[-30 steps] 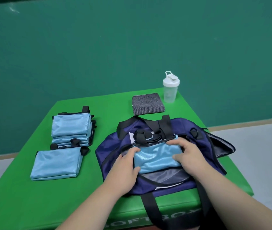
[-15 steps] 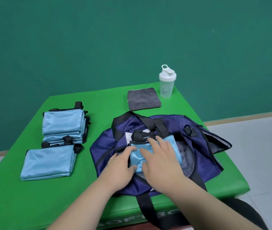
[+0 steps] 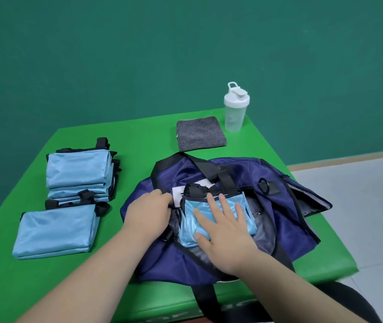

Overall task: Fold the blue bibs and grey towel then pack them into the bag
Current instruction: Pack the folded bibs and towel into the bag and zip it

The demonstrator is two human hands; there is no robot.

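Note:
A navy duffel bag lies unzipped on the green table. A folded blue bib sits inside its opening. My right hand lies flat on that bib with fingers spread and straight. My left hand grips the left rim of the bag's opening, fingers curled round the fabric. To the left, a stack of folded blue bibs stands behind a single folded blue bib. A folded grey towel lies behind the bag.
A white shaker bottle stands at the back right corner, next to the towel. Black bag straps hang over the table's front edge. A green wall rises behind; grey floor lies to the right.
My right hand has shifted from the bib's right side onto its top and flattened. My left hand has moved off the bib's left edge to the bag's rim. The bib sits deeper inside.

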